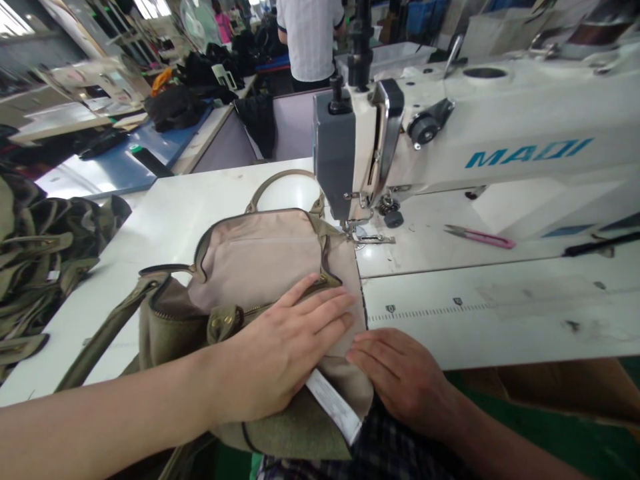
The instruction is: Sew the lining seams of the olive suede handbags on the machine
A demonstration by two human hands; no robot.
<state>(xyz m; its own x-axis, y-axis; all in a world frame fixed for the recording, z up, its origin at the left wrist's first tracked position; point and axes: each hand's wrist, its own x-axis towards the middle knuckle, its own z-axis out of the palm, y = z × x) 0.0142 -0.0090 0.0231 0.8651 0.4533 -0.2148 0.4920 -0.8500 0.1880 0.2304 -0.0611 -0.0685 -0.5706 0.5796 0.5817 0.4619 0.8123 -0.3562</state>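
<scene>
An olive-green handbag point(175, 327) lies unzipped on the white sewing table, its pinkish-beige lining point(265, 260) spread toward the sewing machine point(350, 140). The lining's right edge runs up to the presser foot point(350, 233). My left hand point(305, 327) rests flat on the bag and lining, fingers stretched out. At the lining's near right edge, my right hand point(400, 373) has its fingers pressed together on the fabric. A white label strip point(335, 407) hangs below my left hand. One bag handle point(280, 177) arches up at the far side.
Pink-handled thread snips point(480, 237) lie on the machine bed to the right. A ruler scale point(425, 310) marks the table's front part. More olive bags point(40, 247) are heaped at the left. Beyond the table, a person in a white shirt point(310, 40) stands with their back turned.
</scene>
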